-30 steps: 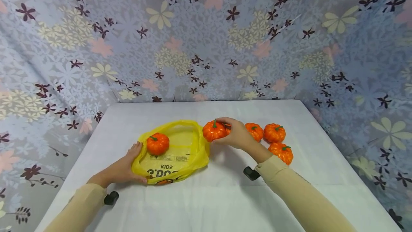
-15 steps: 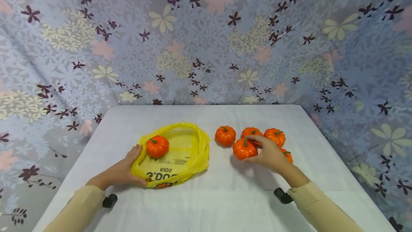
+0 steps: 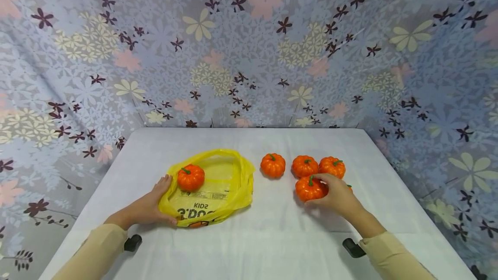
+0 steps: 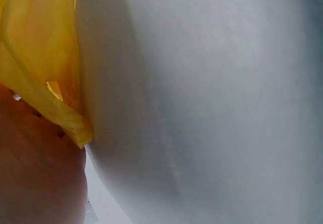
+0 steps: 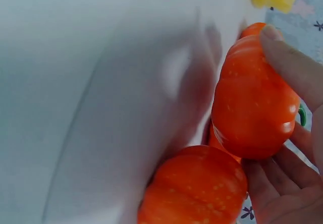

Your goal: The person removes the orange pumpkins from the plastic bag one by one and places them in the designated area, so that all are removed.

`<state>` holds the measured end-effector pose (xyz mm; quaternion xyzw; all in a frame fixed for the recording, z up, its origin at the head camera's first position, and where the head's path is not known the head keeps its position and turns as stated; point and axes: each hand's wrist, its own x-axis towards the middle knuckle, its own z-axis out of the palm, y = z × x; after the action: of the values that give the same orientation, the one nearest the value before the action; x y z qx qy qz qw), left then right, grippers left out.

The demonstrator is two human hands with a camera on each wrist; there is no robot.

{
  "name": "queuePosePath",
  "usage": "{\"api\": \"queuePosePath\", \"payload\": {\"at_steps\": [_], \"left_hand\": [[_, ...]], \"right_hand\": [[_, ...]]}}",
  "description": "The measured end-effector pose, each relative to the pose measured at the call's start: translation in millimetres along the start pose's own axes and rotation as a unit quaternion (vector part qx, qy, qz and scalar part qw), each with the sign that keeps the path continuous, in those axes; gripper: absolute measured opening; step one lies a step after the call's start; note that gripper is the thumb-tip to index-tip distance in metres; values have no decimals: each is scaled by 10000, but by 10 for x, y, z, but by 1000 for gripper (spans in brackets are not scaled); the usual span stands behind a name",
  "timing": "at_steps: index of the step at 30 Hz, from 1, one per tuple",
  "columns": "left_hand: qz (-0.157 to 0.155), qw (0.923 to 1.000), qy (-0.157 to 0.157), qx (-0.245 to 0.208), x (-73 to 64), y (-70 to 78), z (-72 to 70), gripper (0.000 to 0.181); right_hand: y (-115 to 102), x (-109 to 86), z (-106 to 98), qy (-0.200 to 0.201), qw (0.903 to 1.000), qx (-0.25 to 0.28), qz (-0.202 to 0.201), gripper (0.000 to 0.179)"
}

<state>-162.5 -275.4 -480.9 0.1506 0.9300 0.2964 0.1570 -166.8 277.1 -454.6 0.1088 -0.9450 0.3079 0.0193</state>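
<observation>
My right hand (image 3: 335, 195) grips a small orange pumpkin (image 3: 310, 189) with a green stem, thumb and fingers on opposite sides of it. The right wrist view shows that pumpkin (image 5: 255, 98) close up, over white cloth, with another pumpkin (image 5: 197, 188) just beside it. Fingers spread, my left hand (image 3: 149, 204) rests against the left side of a yellow plastic bag (image 3: 243, 193) whose mouth stands wide. Inside the bag, at its left, sits one pumpkin (image 3: 191, 177). In the left wrist view, the bag's yellow edge (image 4: 45, 93) lies against the hand.
Behind the held pumpkin stand a single pumpkin (image 3: 272, 165), a middle pumpkin (image 3: 305, 166) and a right pumpkin (image 3: 332, 167). Another is mostly hidden behind my right hand. White cloth covers the table (image 3: 249, 249); a flowered curtain (image 3: 249, 55) hangs behind it.
My right hand has carried its pumpkin from the bag's right rim rightward and toward me, to beside the other pumpkins. My left hand and the bag have stayed nearly still.
</observation>
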Motion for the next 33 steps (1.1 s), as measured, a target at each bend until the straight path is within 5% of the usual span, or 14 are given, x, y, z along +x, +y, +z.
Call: {"api": "queuePosePath", "payload": {"at_steps": [13, 24, 33], "left_hand": [[-31, 10000, -5, -73, -25, 4, 13, 139], [-7, 10000, -29, -44, -6, 38, 15, 139], [-56, 10000, -14, 11, 6, 13, 17, 140]], "right_hand": [[24, 10, 61, -221, 9969, -683, -321, 90], [0, 38, -20, -146, 9989, -339, -283, 101], [-276, 238, -83, 40, 9986, 110, -515, 130]]}}
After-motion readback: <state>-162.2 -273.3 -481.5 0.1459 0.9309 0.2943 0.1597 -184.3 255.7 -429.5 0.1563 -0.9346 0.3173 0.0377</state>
